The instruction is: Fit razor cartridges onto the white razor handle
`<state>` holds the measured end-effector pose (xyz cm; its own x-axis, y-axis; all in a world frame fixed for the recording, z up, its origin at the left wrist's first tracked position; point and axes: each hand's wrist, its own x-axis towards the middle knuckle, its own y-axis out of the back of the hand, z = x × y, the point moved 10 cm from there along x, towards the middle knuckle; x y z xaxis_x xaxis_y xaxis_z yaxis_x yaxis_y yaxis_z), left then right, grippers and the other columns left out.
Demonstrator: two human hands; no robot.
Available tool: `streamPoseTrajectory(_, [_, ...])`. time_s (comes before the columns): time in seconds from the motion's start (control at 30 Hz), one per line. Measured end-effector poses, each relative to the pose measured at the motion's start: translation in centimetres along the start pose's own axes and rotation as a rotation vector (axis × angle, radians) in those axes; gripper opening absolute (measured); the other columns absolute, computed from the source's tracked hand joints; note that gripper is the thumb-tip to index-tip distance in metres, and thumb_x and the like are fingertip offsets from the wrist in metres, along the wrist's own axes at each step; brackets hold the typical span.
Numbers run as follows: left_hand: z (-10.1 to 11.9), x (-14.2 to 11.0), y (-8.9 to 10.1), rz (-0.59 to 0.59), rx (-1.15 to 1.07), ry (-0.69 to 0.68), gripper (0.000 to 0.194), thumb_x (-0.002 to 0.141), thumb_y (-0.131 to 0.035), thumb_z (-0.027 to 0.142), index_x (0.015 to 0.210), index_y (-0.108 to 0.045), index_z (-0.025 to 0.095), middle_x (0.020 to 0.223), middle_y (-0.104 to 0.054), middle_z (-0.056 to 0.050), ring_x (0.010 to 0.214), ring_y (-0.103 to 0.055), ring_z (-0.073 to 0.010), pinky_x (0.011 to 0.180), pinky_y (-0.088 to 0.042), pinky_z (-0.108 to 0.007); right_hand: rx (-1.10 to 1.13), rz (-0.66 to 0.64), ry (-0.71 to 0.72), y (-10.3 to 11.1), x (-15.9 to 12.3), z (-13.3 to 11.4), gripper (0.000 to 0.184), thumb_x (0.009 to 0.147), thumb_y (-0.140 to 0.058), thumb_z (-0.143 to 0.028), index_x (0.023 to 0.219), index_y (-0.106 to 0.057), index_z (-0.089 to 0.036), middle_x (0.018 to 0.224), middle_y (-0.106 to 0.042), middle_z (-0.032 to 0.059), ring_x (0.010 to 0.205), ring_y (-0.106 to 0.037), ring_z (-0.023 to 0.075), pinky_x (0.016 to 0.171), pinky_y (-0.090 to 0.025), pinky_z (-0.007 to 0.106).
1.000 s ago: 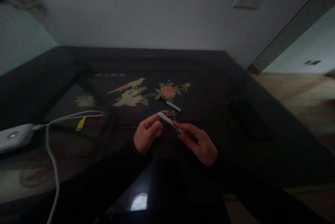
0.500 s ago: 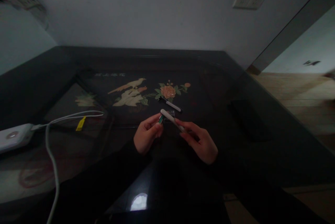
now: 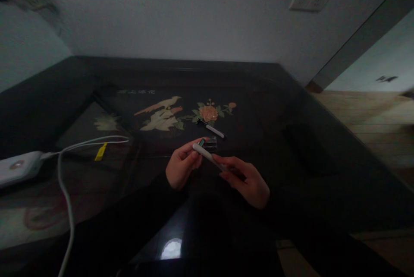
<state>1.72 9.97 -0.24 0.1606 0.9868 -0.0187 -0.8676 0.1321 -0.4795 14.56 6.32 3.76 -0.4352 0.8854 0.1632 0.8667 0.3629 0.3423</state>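
My right hand (image 3: 247, 180) pinches a slim, white stick-like handle (image 3: 207, 154) between thumb and fingers. The handle slants up and left, its rounded end lying right at the fingertips of my left hand (image 3: 181, 165). Those fingers are closed on a small green-and-dark piece (image 3: 201, 142), mostly hidden, just behind the handle's end. Whether handle and piece touch, I cannot tell. Beyond my hands lies a slim tool (image 3: 214, 130) with a grey-white grip, a thin neck and a small dark head, like a razor. Close by it is a small clear plastic case (image 3: 211, 143).
The dark glossy table (image 3: 258, 108) carries a bird-and-flower picture (image 3: 161, 117). To the left are a white power-bank-like device (image 3: 19, 167), its white cable (image 3: 66, 199) and a yellow tag (image 3: 100, 152). A dark flat object (image 3: 307, 149) lies on the right.
The white handle's end has moved down and left, to the near side of the green piece. My right hand has lowered slightly; my left hand stays nearly in place.
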Motion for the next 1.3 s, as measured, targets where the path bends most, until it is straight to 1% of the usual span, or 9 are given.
streamPoseTrajectory(0.2, [0.1,-0.1,-0.2,-0.021,0.003,-0.016,0.058,0.067,-0.076,0.045,0.111,-0.065,0.009,0.050,-0.043,0.007,0.045,-0.031,-0.0049,0.049,-0.020,-0.024,0.003,0.022,-0.018,0.4,0.3,0.1,0.035,0.088,-0.052,-0.024,0.122,-0.059,-0.018,0.077,-0.060,0.0015,0.061,-0.050,0.0096,0.053,-0.040,0.021])
streamPoseTrajectory(0.37, [0.1,-0.1,-0.2,-0.014,-0.012,-0.023,0.056,0.067,-0.076,0.044,0.109,-0.065,0.009,0.049,-0.044,0.007,0.044,-0.032,-0.0049,0.048,-0.020,-0.024,-0.030,0.067,-0.057,1.0,0.4,0.7,0.036,0.088,-0.052,-0.023,0.124,-0.058,-0.020,0.080,-0.060,0.0020,0.059,-0.048,0.0090,0.052,-0.039,0.021])
streamPoseTrajectory(0.5, [0.1,-0.2,-0.1,0.009,-0.021,-0.024,0.055,0.065,-0.077,0.045,0.105,-0.065,0.010,0.046,-0.045,0.007,0.043,-0.034,-0.0058,0.047,-0.020,-0.024,-0.049,0.099,-0.040,1.5,0.3,0.9,0.037,0.088,-0.052,-0.024,0.125,-0.058,-0.021,0.084,-0.062,0.0028,0.060,-0.050,0.0095,0.053,-0.041,0.021])
streamPoseTrajectory(0.67, [0.2,-0.3,-0.2,0.014,-0.006,-0.031,0.059,0.066,-0.076,0.047,0.108,-0.064,0.008,0.046,-0.045,0.007,0.044,-0.033,-0.0059,0.048,-0.020,-0.024,-0.086,0.112,-0.032,1.6,0.3,0.7,0.036,0.088,-0.051,-0.025,0.123,-0.059,-0.021,0.086,-0.065,0.0035,0.058,-0.052,0.0097,0.057,-0.044,0.023])
streamPoseTrajectory(0.8, [0.2,-0.3,-0.2,0.011,-0.003,-0.020,0.059,0.066,-0.076,0.046,0.110,-0.063,0.008,0.047,-0.044,0.008,0.044,-0.032,-0.0054,0.048,-0.020,-0.024,-0.086,0.106,-0.025,1.5,0.2,0.6,0.035,0.089,-0.051,-0.025,0.122,-0.060,-0.020,0.090,-0.067,0.0052,0.066,-0.059,0.0126,0.061,-0.048,0.025])
streamPoseTrajectory(0.97, [0.1,-0.1,-0.3,-0.004,-0.006,-0.006,0.060,0.067,-0.076,0.045,0.112,-0.064,0.009,0.049,-0.042,0.007,0.045,-0.030,-0.0049,0.049,-0.020,-0.024,-0.070,0.066,0.020,0.8,0.1,0.2,0.034,0.089,-0.052,-0.025,0.121,-0.060,-0.021,0.105,-0.069,0.0084,0.078,-0.064,0.0161,0.069,-0.052,0.028])
streamPoseTrajectory(1.03, [0.0,0.0,-0.1,0.001,-0.012,-0.008,0.058,0.067,-0.076,0.044,0.112,-0.064,0.008,0.048,-0.041,0.007,0.045,-0.030,-0.0051,0.049,-0.020,-0.024,-0.042,0.047,0.027,0.5,0.1,0.0,0.033,0.089,-0.052,-0.027,0.120,-0.061,-0.022,0.107,-0.069,0.0082,0.080,-0.065,0.0165,0.070,-0.052,0.029])
streamPoseTrajectory(1.17, [0.0,0.0,0.0,0.009,-0.016,-0.022,0.056,0.069,-0.075,0.043,0.111,-0.065,0.009,0.048,-0.041,0.007,0.045,-0.030,-0.0051,0.048,-0.020,-0.023,0.010,0.011,0.020,0.1,0.0,-0.1,0.033,0.089,-0.053,-0.026,0.120,-0.060,-0.022,0.101,-0.070,0.0067,0.076,-0.065,0.0149,0.068,-0.052,0.028])
streamPoseTrajectory(1.3, [0.0,-0.1,0.0,0.011,-0.012,-0.023,0.057,0.068,-0.076,0.044,0.112,-0.065,0.009,0.048,-0.041,0.007,0.045,-0.030,-0.0051,0.049,-0.021,-0.023,-0.019,0.031,0.009,0.4,0.0,-0.1,0.033,0.088,-0.053,-0.026,0.120,-0.061,-0.021,0.092,-0.070,0.0060,0.068,-0.060,0.0130,0.063,-0.050,0.026])
